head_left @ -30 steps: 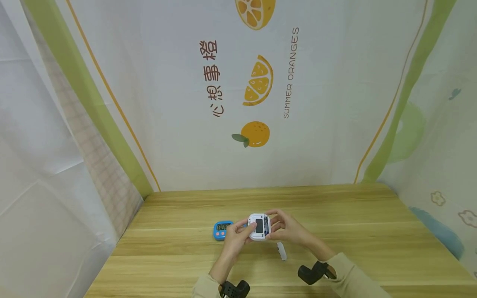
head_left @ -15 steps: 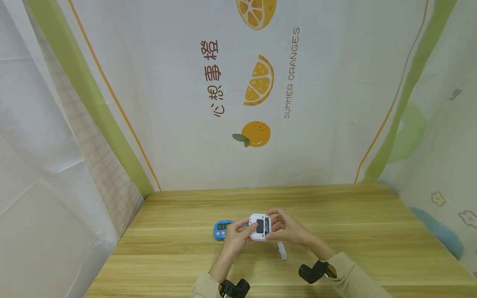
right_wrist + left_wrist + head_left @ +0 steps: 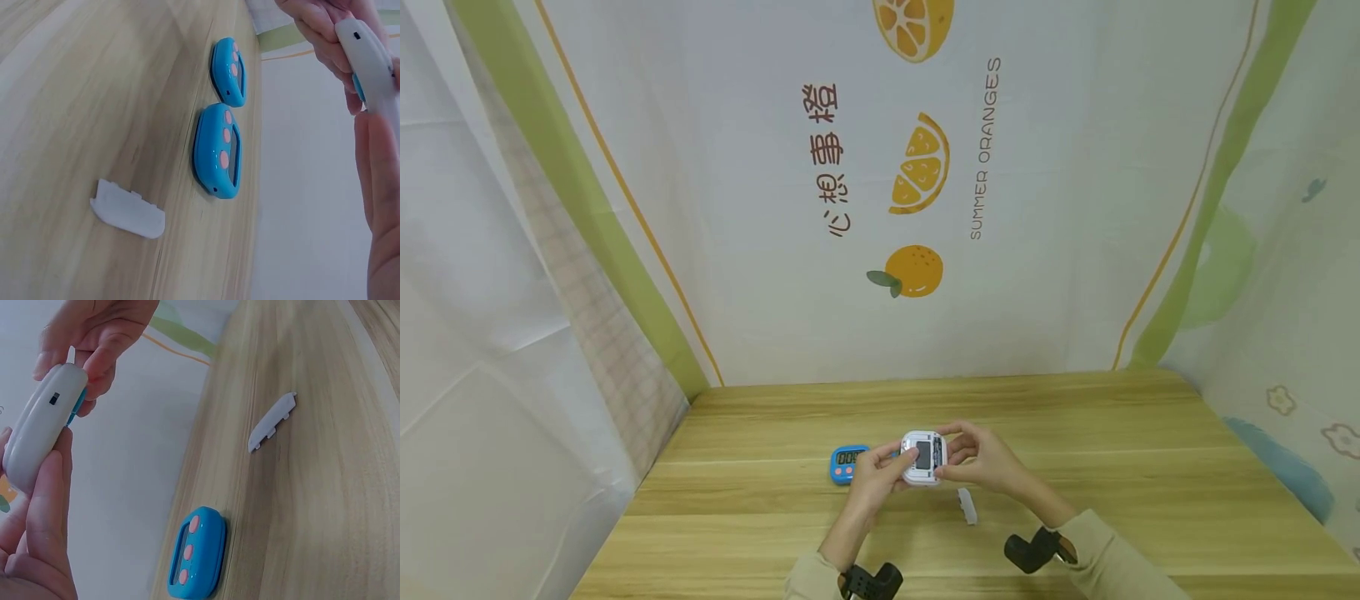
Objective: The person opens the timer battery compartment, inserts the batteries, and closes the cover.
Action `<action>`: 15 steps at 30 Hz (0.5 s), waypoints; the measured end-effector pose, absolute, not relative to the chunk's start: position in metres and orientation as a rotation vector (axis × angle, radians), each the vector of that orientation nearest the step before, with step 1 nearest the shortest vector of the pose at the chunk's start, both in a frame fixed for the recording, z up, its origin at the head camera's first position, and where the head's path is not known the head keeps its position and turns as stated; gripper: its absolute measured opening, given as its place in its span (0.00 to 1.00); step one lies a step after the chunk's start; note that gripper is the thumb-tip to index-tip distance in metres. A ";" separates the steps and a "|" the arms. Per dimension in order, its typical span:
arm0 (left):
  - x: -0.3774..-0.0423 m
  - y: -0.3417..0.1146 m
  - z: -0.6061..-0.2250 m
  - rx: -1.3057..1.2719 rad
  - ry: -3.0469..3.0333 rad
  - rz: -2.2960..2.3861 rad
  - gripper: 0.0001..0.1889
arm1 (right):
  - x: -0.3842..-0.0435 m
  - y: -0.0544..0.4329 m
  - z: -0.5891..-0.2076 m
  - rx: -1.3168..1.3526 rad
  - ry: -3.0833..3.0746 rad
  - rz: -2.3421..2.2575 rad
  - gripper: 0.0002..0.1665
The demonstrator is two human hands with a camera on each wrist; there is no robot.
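Observation:
A white digital timer [image 3: 922, 458] is raised above the table, its back turned up toward the head camera. Its battery slot lies uncovered along the right side, with dark contents. My left hand [image 3: 874, 479] grips the timer from the left, thumb pressed on its back. The thumb and fingers of my right hand [image 3: 985, 461] pinch its right edge beside the slot. In the left wrist view, a thin pale piece [image 3: 71, 355] stands out at the timer's end between the right fingers. The white battery cover [image 3: 967, 506], with small tabs, lies on the table below the hands.
Two blue timers with pink buttons, a nearer one [image 3: 217, 150] and a farther one [image 3: 229, 72], lie side by side on the wooden table [image 3: 737, 500]. My left hand partly hides them in the head view. A printed curtain [image 3: 1037, 292] hangs behind the table.
My right thumb and fingers have shifted slightly at the timer's edge. The left hand, the timer and the battery cover stay practically where they were.

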State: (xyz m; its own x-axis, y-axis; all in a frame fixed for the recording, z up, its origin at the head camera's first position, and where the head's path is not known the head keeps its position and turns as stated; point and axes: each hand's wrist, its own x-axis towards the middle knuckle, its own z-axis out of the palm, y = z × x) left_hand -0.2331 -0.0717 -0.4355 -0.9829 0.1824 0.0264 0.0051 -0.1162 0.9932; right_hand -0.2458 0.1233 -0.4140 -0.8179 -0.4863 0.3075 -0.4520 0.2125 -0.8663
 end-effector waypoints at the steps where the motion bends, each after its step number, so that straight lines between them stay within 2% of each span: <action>1: -0.233 -0.072 -0.436 0.213 2.002 2.251 0.28 | -0.244 0.123 -0.411 -0.935 2.421 -1.714 0.28; 5: -0.234 -0.071 -0.438 0.225 2.001 2.244 0.27 | -0.242 0.124 -0.408 -0.934 2.389 -1.723 0.28; 15: -0.233 -0.070 -0.444 0.231 2.015 2.247 0.26 | -0.259 0.136 -0.432 -1.002 2.222 -1.720 0.31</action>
